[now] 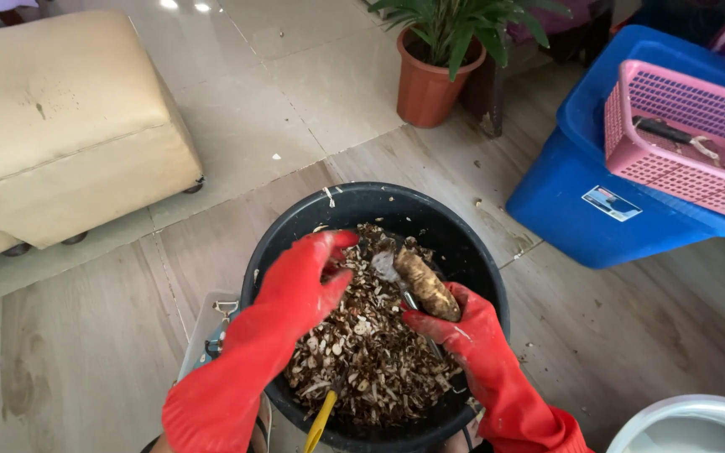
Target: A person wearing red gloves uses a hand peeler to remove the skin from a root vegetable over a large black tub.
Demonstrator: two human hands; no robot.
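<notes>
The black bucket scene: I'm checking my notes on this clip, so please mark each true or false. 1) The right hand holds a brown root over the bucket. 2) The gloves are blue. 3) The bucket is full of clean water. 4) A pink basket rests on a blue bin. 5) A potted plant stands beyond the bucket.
1) True: the right hand grips a brown root above the black bucket.
2) False: both gloves are red, the left hand included.
3) False: it holds brown peelings, no water visible.
4) True: the pink basket sits on the blue bin.
5) True: the potted plant stands on the floor behind.
</notes>
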